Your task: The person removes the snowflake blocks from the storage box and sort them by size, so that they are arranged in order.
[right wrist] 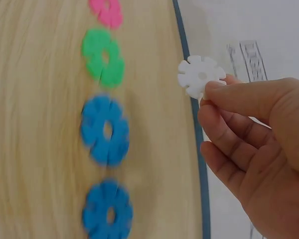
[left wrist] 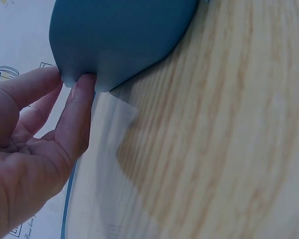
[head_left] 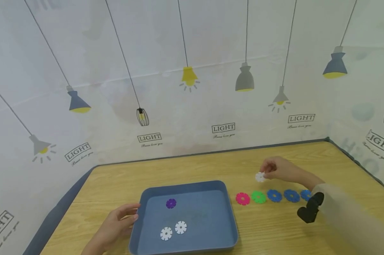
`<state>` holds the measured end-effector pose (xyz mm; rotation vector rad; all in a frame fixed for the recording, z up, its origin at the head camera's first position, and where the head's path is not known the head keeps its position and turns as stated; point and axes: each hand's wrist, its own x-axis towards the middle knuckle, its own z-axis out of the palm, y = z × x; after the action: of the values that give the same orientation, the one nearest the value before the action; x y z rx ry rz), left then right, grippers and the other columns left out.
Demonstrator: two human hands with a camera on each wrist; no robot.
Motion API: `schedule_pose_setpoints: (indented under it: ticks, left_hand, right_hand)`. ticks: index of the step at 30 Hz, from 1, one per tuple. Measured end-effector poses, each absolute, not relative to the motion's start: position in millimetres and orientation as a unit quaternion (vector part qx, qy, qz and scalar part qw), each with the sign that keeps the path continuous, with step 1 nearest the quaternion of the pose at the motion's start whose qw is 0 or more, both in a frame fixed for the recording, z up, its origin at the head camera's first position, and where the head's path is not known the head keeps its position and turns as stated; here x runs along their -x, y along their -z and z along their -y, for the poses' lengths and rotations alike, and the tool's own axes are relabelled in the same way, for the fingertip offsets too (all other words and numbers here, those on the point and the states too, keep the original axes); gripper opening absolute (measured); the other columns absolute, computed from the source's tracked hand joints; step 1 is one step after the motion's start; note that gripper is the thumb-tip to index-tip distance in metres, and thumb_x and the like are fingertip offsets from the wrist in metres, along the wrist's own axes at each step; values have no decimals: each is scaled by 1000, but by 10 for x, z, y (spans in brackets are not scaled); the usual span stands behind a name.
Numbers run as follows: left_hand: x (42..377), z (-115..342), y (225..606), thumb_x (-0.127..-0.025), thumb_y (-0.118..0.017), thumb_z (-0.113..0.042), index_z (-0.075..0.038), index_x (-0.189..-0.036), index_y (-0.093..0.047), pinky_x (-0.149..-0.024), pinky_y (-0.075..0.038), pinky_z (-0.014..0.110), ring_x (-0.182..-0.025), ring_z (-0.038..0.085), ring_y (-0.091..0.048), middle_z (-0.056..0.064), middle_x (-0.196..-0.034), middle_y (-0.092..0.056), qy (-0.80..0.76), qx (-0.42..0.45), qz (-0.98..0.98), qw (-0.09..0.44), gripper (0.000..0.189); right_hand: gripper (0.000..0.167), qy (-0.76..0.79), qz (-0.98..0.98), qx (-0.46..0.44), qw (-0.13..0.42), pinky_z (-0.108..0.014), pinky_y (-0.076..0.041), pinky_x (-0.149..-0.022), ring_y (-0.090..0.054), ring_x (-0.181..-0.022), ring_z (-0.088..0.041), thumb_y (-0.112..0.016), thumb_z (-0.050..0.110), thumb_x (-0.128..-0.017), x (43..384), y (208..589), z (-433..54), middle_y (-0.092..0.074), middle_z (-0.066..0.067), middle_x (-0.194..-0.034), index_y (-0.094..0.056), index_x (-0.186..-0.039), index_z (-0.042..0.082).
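Observation:
My right hand [head_left: 279,169] pinches a white snowflake disc [right wrist: 194,74], notched round its rim, between thumb and fingertips. It is held above the table, behind a row of discs. That row has a pink disc [head_left: 243,198], a green disc [head_left: 259,197] and three blue discs [head_left: 292,195], the rightmost partly covered by the right arm. At the left, my left hand [head_left: 116,221] touches the side of a blue-grey tray [head_left: 207,212] with its thumb and fingertips. Inside the tray lie a purple disc [head_left: 171,203] and two white discs [head_left: 181,227].
The tray stands on a wood-grain table [head_left: 268,230], left of the row. A pale wall covering [head_left: 192,106] printed with lamps rises behind the table's back edge. A black strap device [head_left: 310,209] sits on the right wrist.

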<state>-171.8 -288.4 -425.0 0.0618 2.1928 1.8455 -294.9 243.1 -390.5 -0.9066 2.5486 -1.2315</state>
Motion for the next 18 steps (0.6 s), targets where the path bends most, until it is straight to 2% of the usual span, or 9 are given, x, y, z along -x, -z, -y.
schedule_pose_setpoints:
  ticks: [7,12,18]
  left_hand:
    - [1701,2906,4259,-92,-57,-14,10,-132,-37,-81,-50,43,-103,26,-54,22,-122,-46,-633,-13,-763,133,51]
    - [1710,2902,4268,-92,-57,-15,8,-132,-38,-81,-50,43,-103,27,-54,23,-124,-45,-631,-1,-764,135,50]
    - [1709,2891,4257,-91,-58,-15,8,-131,-39,-81,-50,43,-103,26,-54,24,-124,-45,-627,0,-767,136,50]
  right_hand:
    - [13,393,-881,255,60,-27,-50,-62,-56,-73,-10,-63,6,-85,2900,4066,-3010,-59,-6,-85,-60,-94,-3]
    - [14,368,-900,226,55,-28,-49,-58,-56,-69,-8,-61,4,-86,2847,4159,-3383,-60,-4,-81,-60,-95,-6]
    - [17,330,-926,178,46,-26,-47,-59,-53,-70,-4,-64,8,-84,2755,4242,-3714,-60,-2,-82,-61,-94,-5]
